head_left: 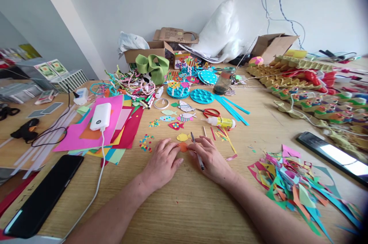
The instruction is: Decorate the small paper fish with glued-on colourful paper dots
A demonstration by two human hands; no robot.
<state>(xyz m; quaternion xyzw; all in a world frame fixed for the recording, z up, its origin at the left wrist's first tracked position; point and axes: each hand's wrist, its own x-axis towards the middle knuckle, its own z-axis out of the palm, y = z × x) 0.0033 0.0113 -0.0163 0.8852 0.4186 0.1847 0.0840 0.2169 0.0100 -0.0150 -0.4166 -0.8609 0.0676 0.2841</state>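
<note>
A small orange paper cutout (183,146) lies flat on the wooden table between my hands. My left hand (163,159) rests palm down, fingers stretched out, with fingertips at the cutout's left edge. My right hand (211,157) holds a pen (199,156) between thumb and fingers, and its fingertips reach the cutout's right side. Just beyond lies a yellow paper fish (183,137). Further off are several decorated paper fish, among them a red fish with dots (176,126) and a striped fish (186,117). Loose paper dots (146,143) lie left of my left hand.
A glue bottle (221,122) and red-handled scissors (210,112) lie beyond my right hand. Paper scraps (296,182) spread at right. Coloured sheets (77,132) bear a white power bank (101,116) at left, its cable running toward me. A glass jar (224,82) stands behind.
</note>
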